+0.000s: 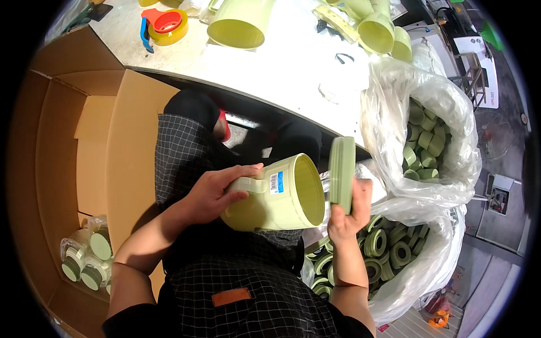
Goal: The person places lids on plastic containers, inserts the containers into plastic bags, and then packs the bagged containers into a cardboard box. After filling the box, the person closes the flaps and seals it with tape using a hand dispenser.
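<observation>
Over my lap lies a light green plastic pitcher (270, 194), tipped on its side with its open mouth facing right. My left hand (217, 191) is closed around its handle; a small blue and white label sits beside the handle. My right hand (350, 217) grips a round darker green lid (342, 173) on edge, between thumb and fingers. The lid faces the pitcher's mouth, with a gap between the two. Part of the pitcher's base is in shadow near my apron.
An open cardboard box (138, 152) with bagged green-lidded items (101, 243) stands left. Right are plastic bags of small green caps (428, 141) and green lids (400, 254). The white table (287, 73) ahead carries another pitcher (239, 25) and a tape dispenser (168, 23).
</observation>
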{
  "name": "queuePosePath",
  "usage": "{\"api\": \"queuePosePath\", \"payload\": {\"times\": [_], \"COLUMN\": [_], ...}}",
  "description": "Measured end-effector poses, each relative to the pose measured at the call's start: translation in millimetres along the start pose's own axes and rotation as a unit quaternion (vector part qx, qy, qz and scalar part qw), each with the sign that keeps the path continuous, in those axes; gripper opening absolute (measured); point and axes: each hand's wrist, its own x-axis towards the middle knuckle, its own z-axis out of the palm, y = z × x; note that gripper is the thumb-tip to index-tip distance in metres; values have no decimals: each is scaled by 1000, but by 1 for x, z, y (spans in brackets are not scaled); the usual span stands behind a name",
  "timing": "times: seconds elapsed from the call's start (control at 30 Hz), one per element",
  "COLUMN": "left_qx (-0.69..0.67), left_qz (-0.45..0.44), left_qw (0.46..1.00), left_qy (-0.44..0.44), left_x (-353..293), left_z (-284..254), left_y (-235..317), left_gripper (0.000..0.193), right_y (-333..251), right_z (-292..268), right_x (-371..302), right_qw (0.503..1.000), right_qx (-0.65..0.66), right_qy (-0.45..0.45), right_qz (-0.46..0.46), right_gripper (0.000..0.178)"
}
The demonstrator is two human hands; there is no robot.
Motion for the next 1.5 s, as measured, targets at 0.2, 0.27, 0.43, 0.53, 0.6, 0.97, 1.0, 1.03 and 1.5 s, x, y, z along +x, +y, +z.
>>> {"api": "queuePosePath", "payload": {"times": [0.2, 0.27, 0.43, 0.53, 0.6, 0.97, 1.0, 1.03, 1.5], "left_qx": [-2, -1, 18, 79, 170, 294, 258, 222, 136], "left_qz": [25, 19, 25, 5, -35, -74, -56, -37, 234], "left_qw": [1000, 1000, 999, 997, 984, 953, 964, 974, 962], "left_qy": [12, 5, 9, 17, 30, 12, 19, 27, -18], "left_x": [3, 3, 1, -1, -9, -27, -25, -22, 44], "left_z": [0, -1, 1, 7, 27, 60, 54, 37, -6], "left_y": [-7, -8, -8, -3, 16, 49, 40, 24, 95], "left_gripper": [47, 47, 47, 50, 54, 58, 59, 59, 10], "right_y": [11, 13, 11, 3, -2, -4, -8, -17, 65], "right_z": [2, 2, 3, 3, 4, 14, 12, 8, 25], "right_x": [-11, -17, -22, -20, -10, 24, 23, 23, 20], "right_qw": [982, 980, 980, 983, 986, 946, 957, 966, 901], "right_qx": [83, 96, 90, 85, 59, 64, 51, 38, 236], "right_qy": [-138, -146, -154, -149, -153, -236, -232, -227, -304], "right_qz": [-102, -90, -85, -68, 14, 214, 166, 117, 201], "right_gripper": [67, 66, 63, 59, 57, 55, 55, 56, 67]}}
